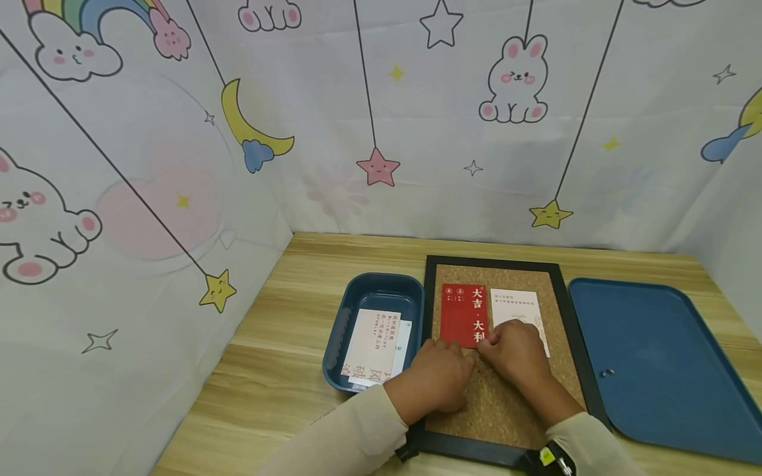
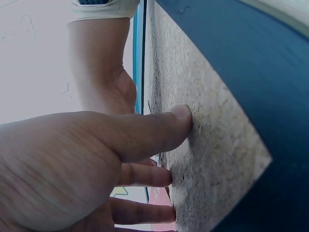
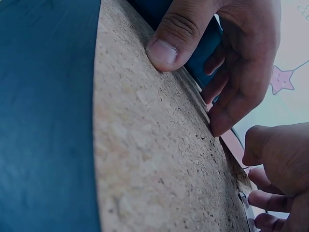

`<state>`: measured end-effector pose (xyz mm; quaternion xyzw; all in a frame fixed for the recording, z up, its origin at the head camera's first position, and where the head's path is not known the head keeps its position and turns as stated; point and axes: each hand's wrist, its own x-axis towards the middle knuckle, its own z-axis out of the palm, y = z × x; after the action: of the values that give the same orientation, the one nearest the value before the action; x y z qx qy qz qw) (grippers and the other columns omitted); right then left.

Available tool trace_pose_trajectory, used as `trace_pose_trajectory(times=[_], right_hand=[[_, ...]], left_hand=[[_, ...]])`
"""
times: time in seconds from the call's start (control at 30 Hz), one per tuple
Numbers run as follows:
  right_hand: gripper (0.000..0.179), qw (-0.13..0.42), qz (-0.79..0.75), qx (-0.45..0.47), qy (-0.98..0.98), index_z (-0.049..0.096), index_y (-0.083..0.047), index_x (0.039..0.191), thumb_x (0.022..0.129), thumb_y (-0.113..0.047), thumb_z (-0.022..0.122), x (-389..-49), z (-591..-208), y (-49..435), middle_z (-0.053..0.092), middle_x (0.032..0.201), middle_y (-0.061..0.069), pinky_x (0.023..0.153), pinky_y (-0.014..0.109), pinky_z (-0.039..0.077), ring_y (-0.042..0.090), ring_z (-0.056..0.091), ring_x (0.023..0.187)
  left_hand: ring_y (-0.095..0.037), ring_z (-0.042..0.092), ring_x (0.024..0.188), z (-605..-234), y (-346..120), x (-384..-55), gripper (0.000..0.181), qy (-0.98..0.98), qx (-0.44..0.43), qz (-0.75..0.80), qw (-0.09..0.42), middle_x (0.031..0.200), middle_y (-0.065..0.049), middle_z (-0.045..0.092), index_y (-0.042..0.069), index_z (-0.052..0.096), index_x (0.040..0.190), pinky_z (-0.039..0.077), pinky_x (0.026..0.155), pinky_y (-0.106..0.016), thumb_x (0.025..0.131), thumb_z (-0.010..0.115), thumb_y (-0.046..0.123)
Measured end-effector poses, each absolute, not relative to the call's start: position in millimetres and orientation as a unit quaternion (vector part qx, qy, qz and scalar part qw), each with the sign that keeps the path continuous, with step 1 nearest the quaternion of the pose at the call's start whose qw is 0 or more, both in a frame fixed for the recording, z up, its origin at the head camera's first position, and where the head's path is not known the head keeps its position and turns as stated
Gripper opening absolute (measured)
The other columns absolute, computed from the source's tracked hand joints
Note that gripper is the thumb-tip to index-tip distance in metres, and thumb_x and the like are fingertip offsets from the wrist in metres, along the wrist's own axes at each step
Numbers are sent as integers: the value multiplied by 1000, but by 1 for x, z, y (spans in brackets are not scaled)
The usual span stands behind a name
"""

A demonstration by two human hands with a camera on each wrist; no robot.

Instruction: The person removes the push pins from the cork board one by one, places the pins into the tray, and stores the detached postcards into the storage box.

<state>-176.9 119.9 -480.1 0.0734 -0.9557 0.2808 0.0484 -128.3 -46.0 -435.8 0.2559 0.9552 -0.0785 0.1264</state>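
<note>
A red card (image 1: 464, 316) with white and gold characters lies on a black-framed cork board (image 1: 500, 410), left of a white card (image 1: 516, 305). My left hand (image 1: 437, 377) rests at the red card's lower edge; in the left wrist view its thumb (image 2: 169, 128) and extended fingers touch the cork. My right hand (image 1: 516, 354) is at the red card's lower right corner, overlapping part of the white card. In the right wrist view, the right hand (image 3: 285, 164) pinches what looks like a thin pin (image 3: 245, 168) between thumb and finger; its head is hidden.
Left of the board, a blue bin (image 1: 383, 283) holds white printed cards (image 1: 372, 337). On the right lies a flat blue tray (image 1: 667, 357) with small shiny pins (image 1: 606, 373) near its left edge. A patterned cloth (image 1: 428, 132) hangs behind the wooden table (image 1: 274, 330).
</note>
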Motion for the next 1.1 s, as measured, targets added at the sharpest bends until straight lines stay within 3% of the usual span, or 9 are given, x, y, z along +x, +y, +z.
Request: trace_pose_trajectory(times=[0.37, 0.57, 0.73, 0.93, 1.1], right_hand=[[28, 51, 289, 59, -954, 61, -17, 51, 77, -18, 70, -177, -481, 119, 55, 56, -3, 47, 32, 36, 17, 47, 55], [12, 42, 291, 57, -954, 73, -10, 68, 77, -19, 76, -179, -482, 120, 65, 68, 1, 52, 35, 46, 17, 56, 62], [17, 36, 278, 70, -957, 78, -2, 83, 77, -17, 82, -178, -481, 122, 68, 79, 6, 59, 39, 49, 21, 59, 70], [10, 39, 273, 90, -957, 77, -5, 75, 76, -14, 83, -177, -481, 123, 64, 73, 3, 56, 36, 44, 19, 54, 67], [19, 43, 271, 100, -956, 69, -11, 63, 76, -13, 83, -176, -481, 125, 58, 67, 0, 55, 34, 41, 18, 50, 64]], left_hand=[[-23, 57, 114, -435, -46, -129, 66, 954, 260, -78, 126, 123, -1, 65, 26, 64, 136, 43, 97, -41, 78, 85, 51], [-22, 58, 112, -434, -46, -129, 65, 954, 259, -79, 129, 121, 0, 65, 26, 66, 134, 43, 97, -41, 77, 85, 52], [-23, 58, 112, -433, -46, -129, 68, 954, 260, -76, 128, 120, -1, 66, 26, 65, 136, 44, 97, -41, 77, 86, 52], [-22, 58, 110, -434, -46, -129, 63, 954, 260, -75, 128, 116, 0, 66, 25, 67, 130, 44, 95, -41, 77, 86, 52], [-21, 58, 109, -435, -46, -129, 60, 954, 260, -76, 126, 114, 0, 66, 25, 68, 127, 44, 95, -41, 77, 86, 51]])
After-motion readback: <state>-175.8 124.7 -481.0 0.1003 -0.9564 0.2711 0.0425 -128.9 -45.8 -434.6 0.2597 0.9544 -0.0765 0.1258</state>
